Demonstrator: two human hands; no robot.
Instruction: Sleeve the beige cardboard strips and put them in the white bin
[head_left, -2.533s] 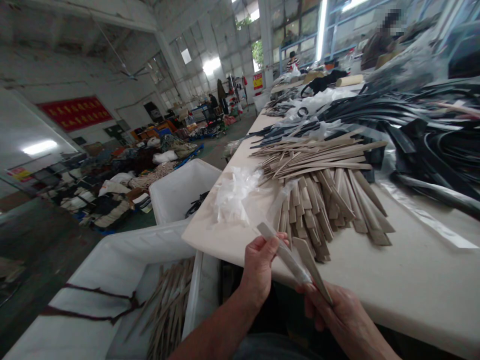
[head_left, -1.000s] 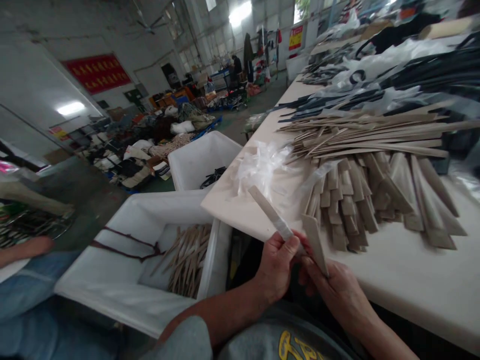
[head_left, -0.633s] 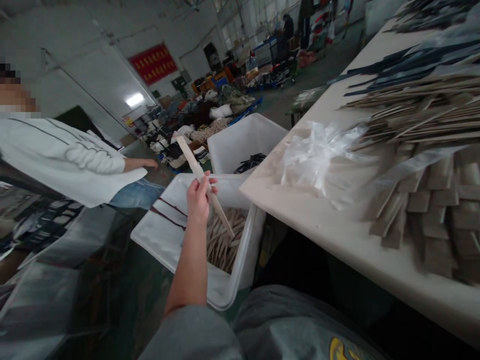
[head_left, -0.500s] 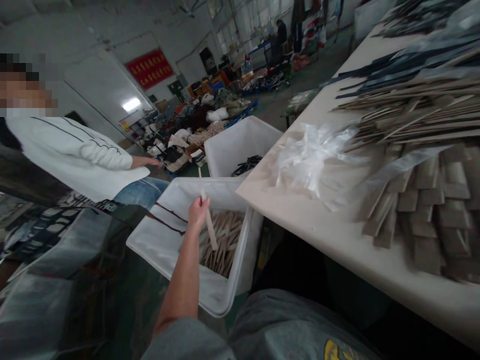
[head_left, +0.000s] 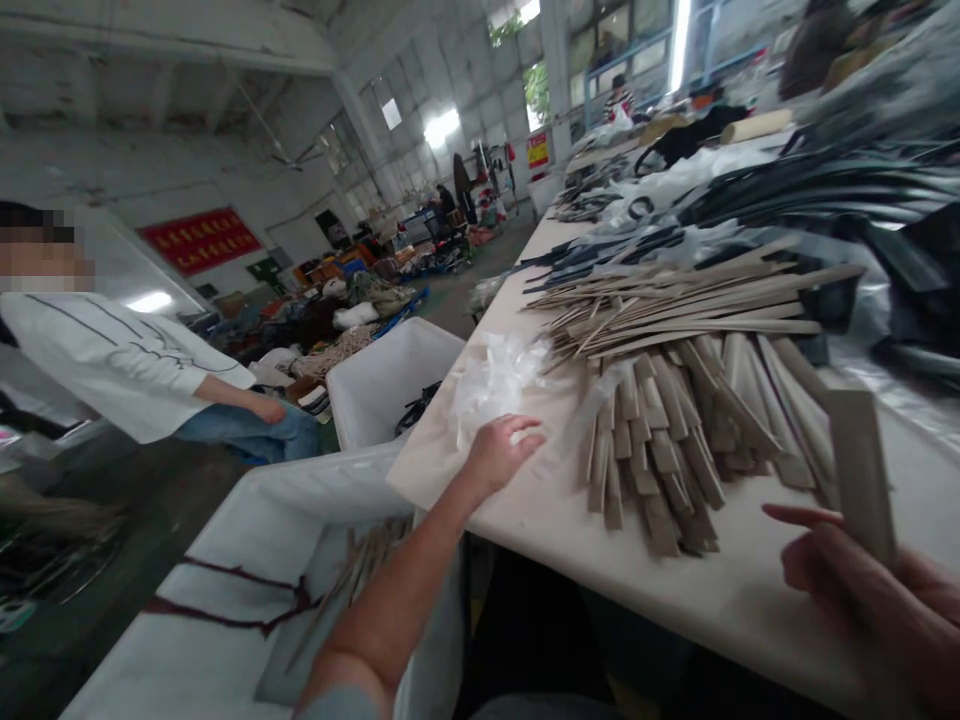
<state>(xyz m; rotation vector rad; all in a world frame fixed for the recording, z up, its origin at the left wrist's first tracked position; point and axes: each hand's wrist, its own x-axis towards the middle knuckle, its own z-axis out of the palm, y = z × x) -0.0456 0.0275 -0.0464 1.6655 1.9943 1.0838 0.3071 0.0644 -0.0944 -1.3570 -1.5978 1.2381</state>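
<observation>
My left hand (head_left: 501,455) reaches over the near corner of the table, fingers apart and nothing in them, close to a crumpled clear plastic bag (head_left: 495,385). At the right edge my right hand (head_left: 862,590), slightly blurred, grips a flat beige-grey strip (head_left: 861,470) that stands up from the fingers. Between my hands a fanned pile of similar strips (head_left: 660,450) lies on the table (head_left: 540,500), its ends overhanging one another. Below my left forearm, a white bin (head_left: 300,480) holds loose beige strips (head_left: 375,555).
A second white bin (head_left: 390,375) with dark pieces stands beyond the first. Dark strips (head_left: 622,250) and black material (head_left: 922,270) cover the table farther back. A person in a white top (head_left: 127,360) stands at the left. Heaped goods (head_left: 352,300) lie on the floor behind.
My left hand has let go of the strip it held over the bin and moved right, above the table. The view has swung right, bringing my right hand with its strip into sight.
</observation>
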